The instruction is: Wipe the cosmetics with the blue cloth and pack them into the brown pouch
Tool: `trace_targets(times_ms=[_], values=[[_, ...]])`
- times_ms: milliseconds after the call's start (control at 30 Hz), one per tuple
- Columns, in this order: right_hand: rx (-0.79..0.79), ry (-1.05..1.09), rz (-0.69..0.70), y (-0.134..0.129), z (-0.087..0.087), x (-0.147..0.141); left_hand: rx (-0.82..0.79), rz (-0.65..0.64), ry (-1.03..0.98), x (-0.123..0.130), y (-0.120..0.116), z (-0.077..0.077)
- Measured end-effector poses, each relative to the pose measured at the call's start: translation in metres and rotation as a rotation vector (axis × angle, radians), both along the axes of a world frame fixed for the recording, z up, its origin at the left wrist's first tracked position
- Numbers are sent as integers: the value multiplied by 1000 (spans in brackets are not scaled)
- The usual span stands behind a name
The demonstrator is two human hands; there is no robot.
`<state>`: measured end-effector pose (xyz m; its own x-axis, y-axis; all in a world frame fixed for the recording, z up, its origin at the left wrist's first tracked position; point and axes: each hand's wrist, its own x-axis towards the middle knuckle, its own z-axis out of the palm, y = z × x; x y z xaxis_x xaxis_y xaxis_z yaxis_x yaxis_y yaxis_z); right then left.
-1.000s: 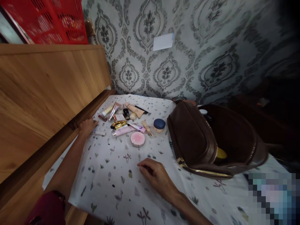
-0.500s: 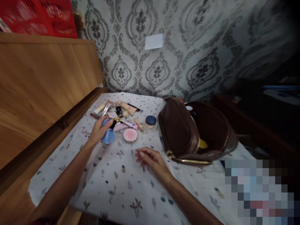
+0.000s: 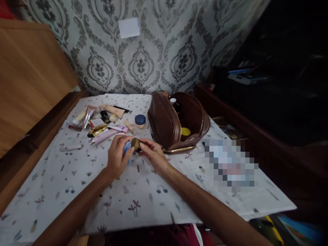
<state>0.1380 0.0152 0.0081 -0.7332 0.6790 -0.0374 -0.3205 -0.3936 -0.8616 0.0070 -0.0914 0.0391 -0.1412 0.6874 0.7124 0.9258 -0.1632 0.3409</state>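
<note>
One small rounded olive-brown item (image 3: 135, 144) with a dark end, held between both hands, above a white printed tablecloth (image 3: 123, 201), front-left of one open brown leather bag (image 3: 162, 123). Left hand (image 3: 118, 155): closed round the item and one soft light-blue cloth (image 3: 126, 147). Right hand (image 3: 155, 155): thumb and fingers pinching the dark end. Behind: one blue-lidded round jar (image 3: 140, 120).

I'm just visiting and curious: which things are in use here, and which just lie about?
In use:
blue cloth, in the left hand
small brownish item, held with the right hand too

Apparently lying about:
blue-lidded jar
peach tube
white stick
brown bag, open
</note>
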Motion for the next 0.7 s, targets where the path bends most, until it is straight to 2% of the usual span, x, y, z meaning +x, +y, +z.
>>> trace_targets(times_ms=[133, 200, 333, 433, 533, 600, 700], values=[[268, -63, 24, -2, -6, -1, 16, -52, 271, 6, -3, -7], [327, -63, 43, -3, -8, -1, -34, -73, 243, 9, -1, -10], [409, -29, 71, -3, -7, 2, -158, -165, -191, 12, 1, -8], [555, 47, 59, -3, -4, 6, -265, -126, -606, 11, -1, 0], [788, 105, 14, -3, -2, 10, -368, -40, -1009, 10, -1, 4], [984, 77, -6, -4, -1, 12, -397, -14, -1209, 11, 2, 3], [1307, -47, -46, -6, 2, 16, -405, -44, -1251, 20, 11, 4]])
